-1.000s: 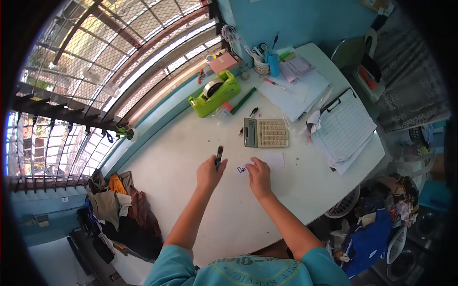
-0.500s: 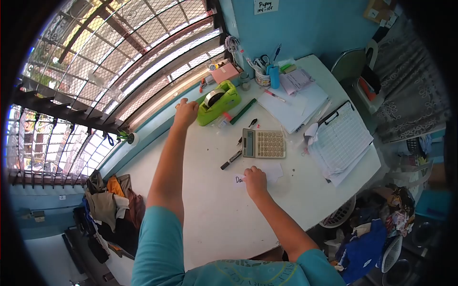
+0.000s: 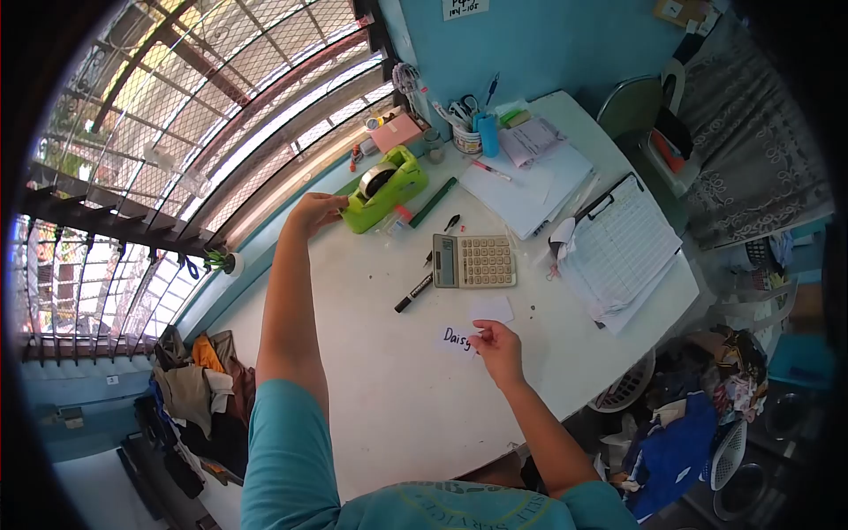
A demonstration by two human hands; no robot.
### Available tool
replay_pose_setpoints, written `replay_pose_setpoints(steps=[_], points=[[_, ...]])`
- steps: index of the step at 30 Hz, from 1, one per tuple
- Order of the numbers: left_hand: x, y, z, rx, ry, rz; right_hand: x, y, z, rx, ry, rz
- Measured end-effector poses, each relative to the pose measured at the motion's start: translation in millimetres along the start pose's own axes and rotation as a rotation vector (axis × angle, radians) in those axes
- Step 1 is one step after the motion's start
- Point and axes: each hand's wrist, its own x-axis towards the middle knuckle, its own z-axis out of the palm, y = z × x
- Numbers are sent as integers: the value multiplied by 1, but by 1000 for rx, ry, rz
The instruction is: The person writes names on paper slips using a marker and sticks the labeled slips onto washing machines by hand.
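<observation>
My left hand (image 3: 316,213) is at the front end of a green tape dispenser (image 3: 386,196), its fingertips closed together against the cutting end. Whatever those fingers pinch is too small to make out. A roll of tape (image 3: 378,179) sits in the dispenser. In my right hand (image 3: 500,352), the thumb and fingers pinch the right edge of a small white paper slip (image 3: 454,339) with "Daisy" written on it. Just above lies a blank paper slip (image 3: 492,308). Beyond it are a calculator (image 3: 474,261) and a black marker (image 3: 413,292).
A green pencil-like stick (image 3: 434,203) lies right of the dispenser. Further back stand a cup of pens and scissors (image 3: 467,139) and stacked papers (image 3: 530,190). A clipboard with sheets (image 3: 621,247) lies at the right. A barred window (image 3: 238,97) borders the left side.
My left hand has lowered and its fingertips have come to the dispenser's front end. My right hand has shifted to the slip's right edge, uncovering the whole word. The view has shifted slightly.
</observation>
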Motion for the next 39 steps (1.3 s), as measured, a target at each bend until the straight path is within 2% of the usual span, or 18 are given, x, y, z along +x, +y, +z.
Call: replay_pose_setpoints(steps=[5, 8, 10, 11, 13, 20, 22, 23, 25, 26, 28, 30, 31, 35, 39], points=[[2, -8, -11, -117, -58, 7, -2, -13, -9, 104, -56, 96], [20, -35, -29, -272, -22, 7, -3, -24, -8, 159, -10, 101], [16, -49, -29, -519, -6, 16, -1, -23, -8, 170, -6, 91], [16, -55, -29, -519, -8, 13, 1, -23, -8, 178, -5, 80], [3, -54, -22, -483, 9, 75, 4, -23, -8, 195, 1, 83], [-6, -60, -13, -239, 2, -20, 8, -41, -7, 281, 54, 32], [7, -70, -15, 460, 250, -175, 6, -44, -8, 291, 55, 27], [6, -81, -14, 456, 249, -168, 6, -47, -8, 303, 50, 14], [-10, -100, -8, 126, 421, -119, 5, -55, -11, 296, 58, 4], [-19, -101, -1, 130, 409, -114, 0, -57, -12, 289, 63, 18], [-58, -103, 21, -215, 240, 231, -10, -61, -16, 285, 70, 30], [-118, -92, 49, -278, 86, 266, -13, -69, -19, 277, 67, 11], [-147, -93, 61, -331, -13, 350, -17, -74, -19, 280, 65, -2], [-245, -63, 118, -441, -190, 370, -39, -94, -17, 282, 37, -70], [-291, -42, 148, -486, -200, 353, -73, -121, -11, 262, 10, -160]])
